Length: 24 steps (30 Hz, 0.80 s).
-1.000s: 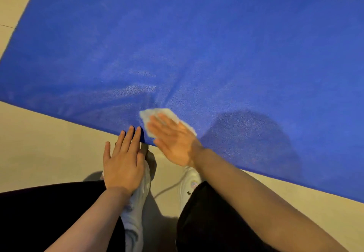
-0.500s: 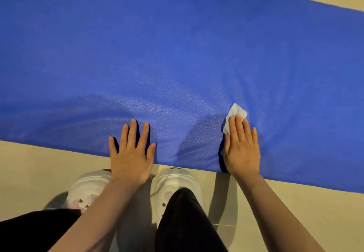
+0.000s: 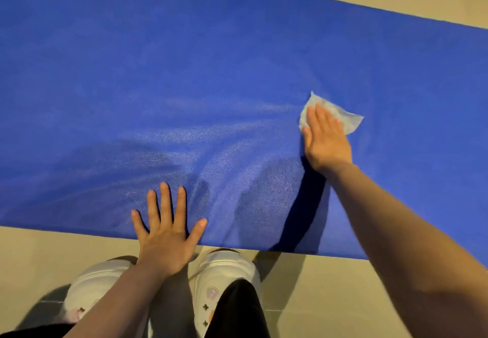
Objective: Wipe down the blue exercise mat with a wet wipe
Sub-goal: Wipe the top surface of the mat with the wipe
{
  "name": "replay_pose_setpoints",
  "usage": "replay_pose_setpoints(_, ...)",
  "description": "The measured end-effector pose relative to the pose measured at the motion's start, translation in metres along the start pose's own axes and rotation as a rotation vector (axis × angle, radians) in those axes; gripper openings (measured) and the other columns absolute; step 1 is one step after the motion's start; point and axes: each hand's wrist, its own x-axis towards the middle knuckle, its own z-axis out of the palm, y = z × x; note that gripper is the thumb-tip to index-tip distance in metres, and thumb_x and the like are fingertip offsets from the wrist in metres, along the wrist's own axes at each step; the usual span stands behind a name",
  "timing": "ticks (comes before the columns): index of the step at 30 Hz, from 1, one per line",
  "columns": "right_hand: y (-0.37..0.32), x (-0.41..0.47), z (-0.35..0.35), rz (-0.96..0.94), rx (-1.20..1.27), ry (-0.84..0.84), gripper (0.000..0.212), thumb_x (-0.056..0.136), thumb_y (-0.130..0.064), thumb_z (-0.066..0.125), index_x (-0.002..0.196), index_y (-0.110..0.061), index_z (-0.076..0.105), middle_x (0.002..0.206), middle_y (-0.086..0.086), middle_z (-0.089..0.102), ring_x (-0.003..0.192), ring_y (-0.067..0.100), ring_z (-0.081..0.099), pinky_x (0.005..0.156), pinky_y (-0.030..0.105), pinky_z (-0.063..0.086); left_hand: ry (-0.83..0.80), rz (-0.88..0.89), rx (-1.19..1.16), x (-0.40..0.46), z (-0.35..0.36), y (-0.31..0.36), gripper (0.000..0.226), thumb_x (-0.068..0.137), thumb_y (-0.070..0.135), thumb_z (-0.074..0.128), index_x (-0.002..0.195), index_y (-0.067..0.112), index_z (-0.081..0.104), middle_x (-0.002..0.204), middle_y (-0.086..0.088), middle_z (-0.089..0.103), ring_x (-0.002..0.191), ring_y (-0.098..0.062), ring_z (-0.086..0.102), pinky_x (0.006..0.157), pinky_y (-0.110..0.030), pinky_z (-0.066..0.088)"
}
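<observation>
Blue mat (image 3: 211, 73) lies flat on tan floor (image 3: 39, 253), spanning the view, damp streaks visible mid-mat. Right hand (image 3: 326, 139) flat, fingers straight and together, pressing the white wet wipe (image 3: 346, 118) onto the mat's right-centre area. Left hand (image 3: 166, 232) spread, fingers on the near mat edge, palm over the floor, just ahead of white shoes (image 3: 224, 274).

Beige tile floor (image 3: 66, 248), indoor, warm light.
Glossy tiles w/ thin grout lines near bottom edge; floor shows again as a strip at top right, w/ a couple tiny bright specks. Soft dark shadows on tiles at bottom center. No walls, furniture or windows in view.
</observation>
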Motion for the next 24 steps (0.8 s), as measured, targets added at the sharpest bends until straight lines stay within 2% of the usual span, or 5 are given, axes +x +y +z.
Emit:
replay_pose_setpoints(11, -0.010, -0.199, 0.023, -0.292, 0.156, -0.069, 0.052, 0.108, -0.039, 0.017, 0.154, -0.018, 0.027, 0.161, -0.003, 0.020, 0.151, 0.018, 0.012, 0.122, 0.035, 0.005, 0.129, 0.072, -0.035, -0.001, 0.007, -0.009, 0.099, 0.067, 0.085, -0.025, 0.148, 0.028, -0.023, 0.150, 0.009, -0.039, 0.131, -0.011, -0.050, 0.098, -0.034, -0.043)
replay_pose_setpoints(15, -0.062, -0.157, 0.039, -0.232, 0.211, -0.039, 0.058, 0.106, -0.045, 0.008, 0.153, -0.018, 0.027, 0.162, -0.002, 0.020, 0.151, 0.021, 0.012, 0.123, 0.044, 0.011, 0.291, 0.126, -0.295, -0.013, -0.004, -0.021, 0.077, 0.092, 0.060, 0.021, 0.156, 0.018, 0.023, 0.164, 0.002, 0.010, 0.151, -0.016, -0.006, 0.120, -0.045, -0.007)
replay_pose_setpoints(19, -0.172, -0.144, 0.051, -0.717, 0.154, -0.002, 0.047, 0.100, -0.030, 0.032, 0.123, -0.009, 0.067, 0.135, 0.008, 0.060, 0.132, 0.027, 0.050, 0.111, 0.046, 0.036, 0.497, -0.028, -0.512, -0.031, -0.014, -0.032, 0.061, 0.095, 0.035, 0.036, 0.146, 0.002, 0.042, 0.156, -0.015, 0.034, 0.151, -0.028, 0.012, 0.119, -0.036, 0.010)
replay_pose_setpoints(21, -0.209, -0.152, 0.045, -0.969, 0.012, -0.114, 0.043, 0.097, -0.029, 0.034, 0.119, -0.020, 0.069, 0.138, -0.002, 0.057, 0.136, 0.019, 0.045, 0.112, 0.036, 0.028, 0.522, -0.050, -0.536, -0.036, -0.020, -0.038, 0.062, 0.095, 0.035, 0.035, 0.146, 0.000, 0.042, 0.156, -0.018, 0.034, 0.150, -0.031, 0.015, 0.120, -0.039, 0.012)
replay_pose_setpoints(24, -0.178, -0.144, 0.041, -0.947, -0.047, -0.174, 0.046, 0.101, -0.033, 0.028, 0.137, -0.031, 0.056, 0.150, -0.011, 0.044, 0.142, 0.011, 0.035, 0.113, 0.033, 0.032, 0.476, -0.016, -0.486, -0.038, -0.026, -0.042, 0.062, 0.096, 0.037, 0.033, 0.147, 0.003, 0.042, 0.158, -0.015, 0.032, 0.150, -0.027, 0.016, 0.119, -0.041, 0.015)
